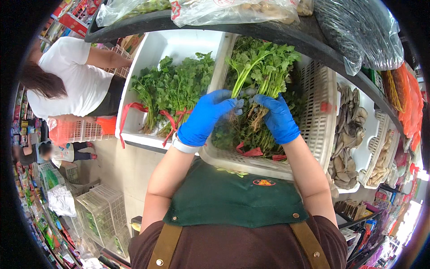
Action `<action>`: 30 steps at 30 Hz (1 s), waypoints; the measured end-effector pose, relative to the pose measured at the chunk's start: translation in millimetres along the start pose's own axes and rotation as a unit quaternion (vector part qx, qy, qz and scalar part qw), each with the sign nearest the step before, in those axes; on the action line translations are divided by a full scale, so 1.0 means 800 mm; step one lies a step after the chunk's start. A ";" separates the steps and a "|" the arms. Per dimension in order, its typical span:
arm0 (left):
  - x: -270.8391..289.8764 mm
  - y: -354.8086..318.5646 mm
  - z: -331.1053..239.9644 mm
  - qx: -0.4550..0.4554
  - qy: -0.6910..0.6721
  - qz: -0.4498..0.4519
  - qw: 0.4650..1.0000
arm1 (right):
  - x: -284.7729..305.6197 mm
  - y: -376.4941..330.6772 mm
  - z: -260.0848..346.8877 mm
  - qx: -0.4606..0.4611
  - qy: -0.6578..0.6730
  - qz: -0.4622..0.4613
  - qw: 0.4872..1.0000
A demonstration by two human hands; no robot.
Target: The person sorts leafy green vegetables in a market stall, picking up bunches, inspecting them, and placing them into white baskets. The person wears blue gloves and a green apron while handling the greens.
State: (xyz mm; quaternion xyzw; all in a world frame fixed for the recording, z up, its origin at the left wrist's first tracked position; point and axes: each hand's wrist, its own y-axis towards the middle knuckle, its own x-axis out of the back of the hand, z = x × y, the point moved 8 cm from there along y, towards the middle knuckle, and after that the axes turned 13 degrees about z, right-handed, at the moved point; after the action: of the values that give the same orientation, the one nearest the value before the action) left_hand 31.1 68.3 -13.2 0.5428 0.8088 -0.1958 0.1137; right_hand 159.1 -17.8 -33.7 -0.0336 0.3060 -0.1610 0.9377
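Both my hands wear blue gloves and are over a white slatted basket (318, 107) of leafy greens. My right hand (280, 117) is closed around a bunch of long-stemmed leafy greens (274, 67), leaves pointing away from me and brown roots hanging below the fingers. Pinched in my left hand (207, 117), close beside that bunch, are a few pale green stalks (243, 77). The fingertips of both hands nearly meet. More greens and red ties (251, 151) lie in the basket beneath.
Left of the basket, a white bin (183, 40) holds bunches of greens (174, 85) with red ties (172, 117). Mushrooms (347, 134) fill trays at right. Bagged produce (237, 11) sits on a dark shelf ahead. A person in white (74, 71) stands at left, near stacked crates (101, 210).
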 end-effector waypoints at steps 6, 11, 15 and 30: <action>0.000 0.003 0.008 0.032 -0.039 0.002 0.999 | -0.017 0.006 0.011 0.021 -0.024 0.016 0.999; 0.001 0.010 0.021 0.033 0.076 0.008 0.997 | -0.017 0.009 -0.001 -0.027 -0.055 -0.035 0.998; 0.001 0.018 0.027 -0.006 0.173 0.006 0.985 | -0.018 0.011 0.002 0.029 -0.099 -0.062 0.993; 0.014 0.012 0.003 0.054 0.118 -0.025 0.991 | -0.020 0.015 -0.016 -0.012 -0.026 -0.016 0.999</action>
State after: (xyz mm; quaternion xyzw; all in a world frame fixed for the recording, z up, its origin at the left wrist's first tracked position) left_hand 35.9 80.2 -21.9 0.5473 0.8179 -0.1765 -0.0163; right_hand 142.7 -0.8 -37.4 -0.0544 0.2829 -0.1714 0.9422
